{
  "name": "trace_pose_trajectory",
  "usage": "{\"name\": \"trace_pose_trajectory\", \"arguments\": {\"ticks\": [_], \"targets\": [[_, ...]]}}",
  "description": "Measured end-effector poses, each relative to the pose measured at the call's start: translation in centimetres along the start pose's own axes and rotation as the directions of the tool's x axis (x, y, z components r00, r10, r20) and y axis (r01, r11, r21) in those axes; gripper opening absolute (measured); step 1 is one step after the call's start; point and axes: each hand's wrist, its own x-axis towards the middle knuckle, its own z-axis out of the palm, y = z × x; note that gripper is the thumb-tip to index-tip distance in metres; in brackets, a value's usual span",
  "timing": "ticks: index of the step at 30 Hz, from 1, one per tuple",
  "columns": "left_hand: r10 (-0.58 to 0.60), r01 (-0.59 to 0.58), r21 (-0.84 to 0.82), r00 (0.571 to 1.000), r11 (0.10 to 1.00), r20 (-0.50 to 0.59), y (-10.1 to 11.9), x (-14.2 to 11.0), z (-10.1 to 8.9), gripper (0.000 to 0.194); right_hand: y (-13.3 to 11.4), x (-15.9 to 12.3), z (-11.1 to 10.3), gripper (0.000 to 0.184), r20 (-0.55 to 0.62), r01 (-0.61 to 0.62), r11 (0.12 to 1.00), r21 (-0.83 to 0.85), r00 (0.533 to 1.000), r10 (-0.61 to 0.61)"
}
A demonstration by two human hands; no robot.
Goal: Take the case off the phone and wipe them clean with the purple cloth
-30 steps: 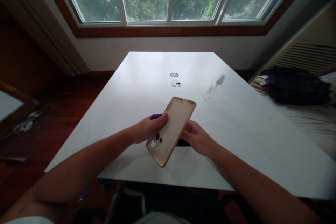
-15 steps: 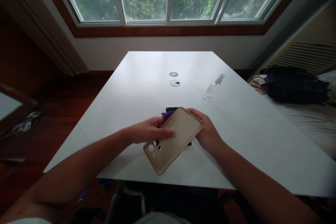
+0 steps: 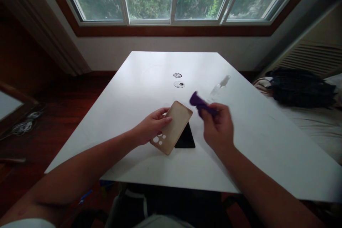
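My left hand [image 3: 153,125] grips a beige phone case [image 3: 175,126] by its left side, thumb on the inner face. The case is tilted, its camera holes toward the lower left. Beneath it on the table lies a flat black phone [image 3: 186,139], mostly covered by the case. My right hand [image 3: 219,124] is closed around a bunched purple cloth [image 3: 199,102], held up to the right of the case and apart from it.
The white table [image 3: 128,96] stands below a window. Two small round flat pieces, a patterned one [image 3: 177,75] and a pale one [image 3: 179,84], lie toward the back. A clear spray bottle [image 3: 220,86] lies or stands behind my right hand; dark fabric [image 3: 301,87] lies at right.
My right hand has moved off the case to the right, bringing the purple cloth out into view. My left hand has shifted the case slightly left and up, uncovering more of the phone.
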Motion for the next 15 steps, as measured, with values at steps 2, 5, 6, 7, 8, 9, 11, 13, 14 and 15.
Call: {"name": "trace_pose_trajectory", "arguments": {"ticks": [2,5,6,7,8,9,11,13,14,15], "targets": [[0.088,-0.090,-0.059,0.995,0.994,-0.043,-0.1,0.1,0.2,0.054,-0.9,-1.3,0.5,0.015,0.442,0.151,0.984,-0.092,0.892,-0.095],[0.218,-0.240,-0.106,0.959,0.965,-0.181,-0.1,0.5,0.0,0.052,-2.2,-2.7,0.9,0.013,0.751,0.132,0.991,-0.037,0.658,-0.059],[0.246,-0.274,-0.104,0.943,0.956,-0.224,-0.1,0.7,-0.1,0.049,-2.5,-3.0,0.9,0.010,0.794,0.014,1.000,-0.015,0.609,0.004],[0.266,-0.299,-0.100,0.929,0.949,-0.256,-0.1,0.9,-0.2,0.046,-2.7,-3.1,1.0,0.010,0.801,-0.123,0.992,0.015,0.595,0.062],[0.280,-0.316,-0.100,0.921,0.943,-0.271,-0.1,1.1,-0.4,0.044,-2.6,-3.0,1.0,0.012,0.774,-0.257,0.965,0.050,0.620,0.125],[0.290,-0.328,-0.107,0.918,0.939,-0.269,0.0,1.2,-0.5,0.044,-2.5,-2.8,1.1,0.016,0.707,-0.362,0.927,0.096,0.680,0.192],[0.305,-0.344,-0.122,0.917,0.931,-0.257,0.0,1.3,-0.7,0.045,-1.7,-1.9,1.2,0.025,0.455,-0.447,0.872,0.198,0.830,0.322],[0.312,-0.348,-0.113,0.916,0.931,-0.252,-0.1,1.2,-0.7,0.045,-0.6,-0.8,1.2,0.030,0.107,-0.382,0.891,0.245,0.924,0.367],[0.317,-0.350,-0.097,0.914,0.932,-0.252,-0.1,1.1,-0.6,0.045,-0.1,-0.4,1.1,0.030,-0.040,-0.293,0.925,0.244,0.950,0.311],[0.326,-0.355,-0.081,0.912,0.931,-0.250,-0.2,1.0,-0.5,0.045,0.3,-0.2,0.9,0.030,-0.160,-0.185,0.959,0.216,0.962,0.221]]}}
